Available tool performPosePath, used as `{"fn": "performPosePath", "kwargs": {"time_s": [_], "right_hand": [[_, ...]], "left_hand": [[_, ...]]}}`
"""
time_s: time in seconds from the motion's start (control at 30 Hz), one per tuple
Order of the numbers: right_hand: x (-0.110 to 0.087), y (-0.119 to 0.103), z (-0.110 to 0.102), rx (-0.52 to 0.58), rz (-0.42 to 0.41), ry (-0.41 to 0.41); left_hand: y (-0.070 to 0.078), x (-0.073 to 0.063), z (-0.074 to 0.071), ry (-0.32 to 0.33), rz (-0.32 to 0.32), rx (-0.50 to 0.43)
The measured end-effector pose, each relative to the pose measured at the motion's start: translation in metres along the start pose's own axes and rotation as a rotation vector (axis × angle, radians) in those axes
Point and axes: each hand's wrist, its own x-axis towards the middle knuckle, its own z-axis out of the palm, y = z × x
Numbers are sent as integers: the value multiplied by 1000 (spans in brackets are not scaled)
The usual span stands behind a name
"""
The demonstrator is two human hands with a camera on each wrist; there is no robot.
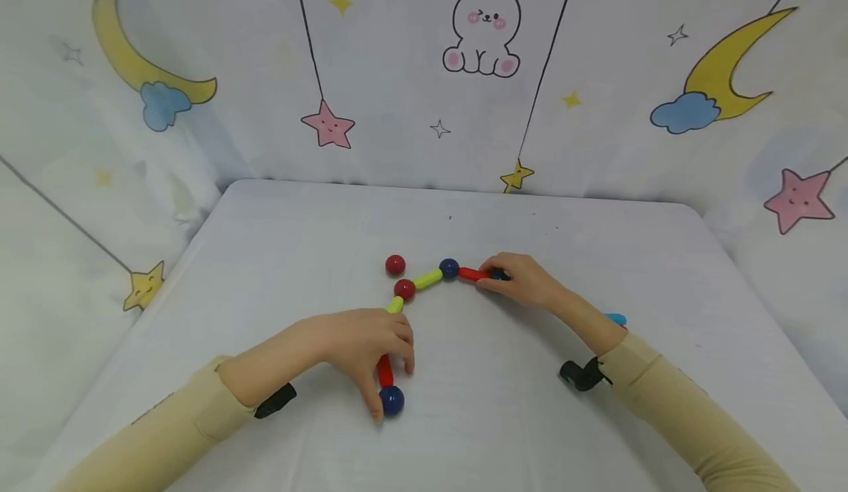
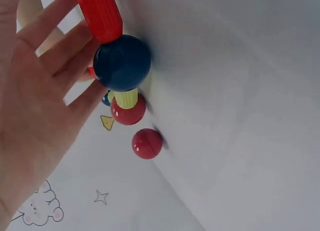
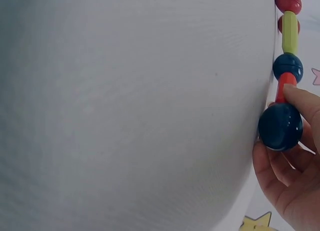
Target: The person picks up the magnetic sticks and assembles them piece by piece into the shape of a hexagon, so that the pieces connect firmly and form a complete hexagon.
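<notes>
A bent chain of magnetic sticks and balls lies on the white table. My right hand (image 1: 520,278) pinches a red magnetic stick (image 1: 472,275) at its far right end, fingers around the dark blue end ball (image 3: 281,126). A blue ball (image 1: 449,269), a lime-yellow stick (image 1: 428,279) and a red ball (image 1: 405,289) follow. My left hand (image 1: 364,345) spreads over the near branch, its fingers fairly straight beside another red stick (image 2: 100,16) and a blue ball (image 2: 122,63), which the hand hides in the head view. Its thumb lies by the nearest blue ball (image 1: 392,401).
A loose red ball (image 1: 395,264) sits just behind the chain. Past my right forearm, a light blue stick (image 1: 616,319) shows with something red partly hidden. Black wrist devices (image 1: 583,375) hang under both cuffs. A printed curtain (image 1: 397,50) stands behind the table (image 1: 318,234).
</notes>
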Motion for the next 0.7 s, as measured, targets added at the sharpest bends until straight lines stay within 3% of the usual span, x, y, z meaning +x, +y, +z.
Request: {"fn": "performPosePath", "kwargs": {"time_s": [0.03, 0.1, 0.23, 0.37, 0.53, 0.7], "right_hand": [[0, 0, 0, 0, -1, 0], [1, -1, 0, 0, -3, -2], [4, -2, 0, -4, -9, -5], [6, -5, 0, -3, -22, -12], [10, -7, 2, -6, -40, -7], [15, -10, 4, 1, -43, -9]], "left_hand": [[1, -2, 1, -38, -15, 3], [3, -3, 4, -54, -28, 20], [4, 3, 15, 51, 6, 43], [7, 12, 27, 143, -1, -65], [13, 22, 34, 175, -83, -195], [20, 27, 36, 203, -124, -212]]}}
